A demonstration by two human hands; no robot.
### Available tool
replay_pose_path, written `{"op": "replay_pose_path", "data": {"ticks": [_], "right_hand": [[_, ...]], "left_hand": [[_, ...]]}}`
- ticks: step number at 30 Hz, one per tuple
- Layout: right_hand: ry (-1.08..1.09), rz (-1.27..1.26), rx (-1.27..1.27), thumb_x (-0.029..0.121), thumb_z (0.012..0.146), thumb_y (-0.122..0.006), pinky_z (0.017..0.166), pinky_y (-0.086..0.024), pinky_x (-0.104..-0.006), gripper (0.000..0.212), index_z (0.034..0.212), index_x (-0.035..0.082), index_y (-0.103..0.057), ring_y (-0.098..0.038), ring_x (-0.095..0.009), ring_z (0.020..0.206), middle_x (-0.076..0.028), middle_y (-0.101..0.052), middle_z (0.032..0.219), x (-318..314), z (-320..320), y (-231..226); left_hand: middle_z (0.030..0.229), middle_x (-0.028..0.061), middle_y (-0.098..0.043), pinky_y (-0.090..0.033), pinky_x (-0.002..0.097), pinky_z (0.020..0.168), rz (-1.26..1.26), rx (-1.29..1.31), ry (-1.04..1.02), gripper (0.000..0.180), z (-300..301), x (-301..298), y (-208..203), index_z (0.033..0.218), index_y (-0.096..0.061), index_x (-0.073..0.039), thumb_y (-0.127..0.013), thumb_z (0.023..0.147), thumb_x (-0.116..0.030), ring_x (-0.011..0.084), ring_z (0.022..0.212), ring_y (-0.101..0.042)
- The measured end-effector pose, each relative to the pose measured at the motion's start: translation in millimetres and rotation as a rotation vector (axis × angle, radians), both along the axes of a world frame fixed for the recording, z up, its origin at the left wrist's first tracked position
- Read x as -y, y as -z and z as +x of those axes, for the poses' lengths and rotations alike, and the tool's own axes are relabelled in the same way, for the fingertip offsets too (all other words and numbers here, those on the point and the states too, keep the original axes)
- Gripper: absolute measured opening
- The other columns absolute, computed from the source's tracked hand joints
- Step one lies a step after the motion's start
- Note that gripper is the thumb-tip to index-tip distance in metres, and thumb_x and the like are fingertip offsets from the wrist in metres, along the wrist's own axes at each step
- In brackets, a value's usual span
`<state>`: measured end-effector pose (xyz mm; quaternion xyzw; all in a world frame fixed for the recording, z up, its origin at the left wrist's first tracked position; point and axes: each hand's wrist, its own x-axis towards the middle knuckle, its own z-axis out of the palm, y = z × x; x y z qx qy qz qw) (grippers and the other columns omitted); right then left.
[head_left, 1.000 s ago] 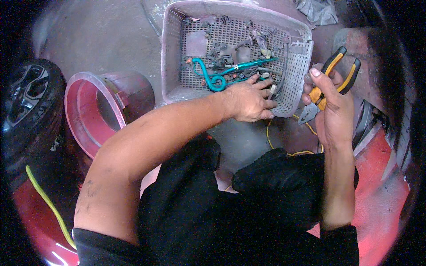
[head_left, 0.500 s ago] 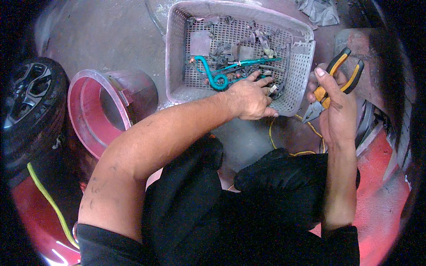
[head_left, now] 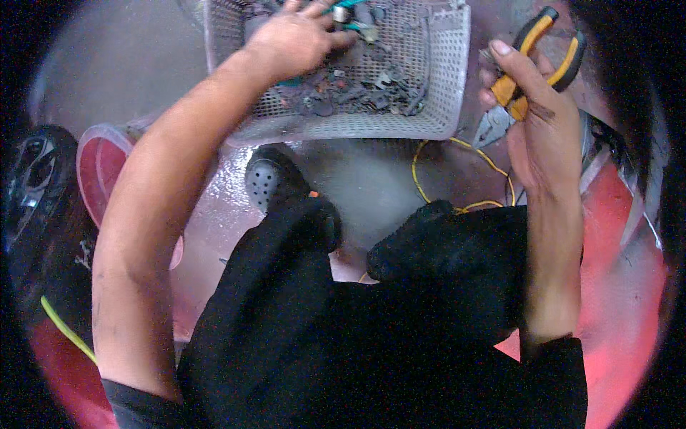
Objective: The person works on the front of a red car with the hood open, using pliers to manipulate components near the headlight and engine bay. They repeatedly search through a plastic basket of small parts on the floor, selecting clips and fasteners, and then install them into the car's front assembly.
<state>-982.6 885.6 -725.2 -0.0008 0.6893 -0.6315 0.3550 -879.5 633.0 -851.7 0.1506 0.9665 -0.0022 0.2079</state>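
Observation:
My left hand reaches into a grey perforated plastic basket, palm down with its fingers spread over the loose contents. Small dark clips and scraps cover the basket's bottom. Beside the fingertips shows part of a teal tool; the hand and the picture's upper edge hide the rest. To the right of the basket, my right hand grips a pair of pliers with yellow and black handles. Their metal jaws point down and to the left, and the handles stand apart.
A red-lined bucket lies tipped on the left, near a wheel with a black tyre. A yellow cord loops on the floor below the basket. My grey clog stands before the basket, and a red panel is at right.
The view has shifted, so the basket sits higher and further left. My left hand has moved leftward and farther into the basket, over the teal tool. The right hand still holds the pliers.

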Motion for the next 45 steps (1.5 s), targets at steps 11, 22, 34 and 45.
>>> {"op": "replay_pose_path", "data": {"ticks": [11,22,34,45], "right_hand": [[0.054,0.054,-0.083,0.01,0.085,-0.074,0.064,-0.049,-0.0268,0.026,0.105,-0.002,-0.063,-0.063,-0.014,0.078,-0.007,-0.066,0.089,-21.9,-0.5,9.2],[-0.005,-0.052,-0.082,0.007,0.085,-0.072,0.061,-0.048,-0.0275,0.018,0.1,0.002,-0.062,-0.063,-0.014,0.078,-0.006,-0.066,0.088,-9.3,5.8,14.4],[0.033,-0.041,-0.015,0.011,0.088,-0.071,0.064,-0.049,-0.027,0.019,0.101,0.0,-0.064,-0.063,-0.013,0.078,-0.007,-0.068,0.09,-21.5,-5.5,15.7],[0.009,0.003,-0.029,0.012,0.088,-0.071,0.066,-0.05,-0.0266,0.02,0.102,0.0,-0.064,-0.064,-0.014,0.079,-0.006,-0.067,0.091,-16.0,-7.5,15.0]], "left_hand": [[0.152,0.0087,-0.041,-0.018,0.0682,0.114,-0.099,-0.087,-0.053,0.083,6.4,1.5,27.9,0.151,-0.035,-0.029,-0.073,0.079,-0.037,0.0397,0.146,-0.023],[0.153,0.0108,-0.038,-0.02,0.0722,0.109,-0.076,-0.225,-0.301,0.092,13.4,-56.7,42.5,0.153,-0.027,-0.023,-0.073,0.079,-0.049,0.0391,0.144,-0.027],[0.121,0.0171,-0.062,-0.044,0.0463,0.099,0.516,-0.334,-0.235,0.038,14.5,-30.3,6.2,0.126,-0.06,-0.011,-0.065,0.09,-0.023,0.0346,0.114,-0.058],[0.122,0.016,-0.065,-0.045,0.0406,0.101,0.809,-0.045,-0.377,0.046,-40.7,-31.3,54.0,0.127,-0.059,-0.002,-0.043,0.099,-0.033,0.0318,0.111,-0.061]]}}
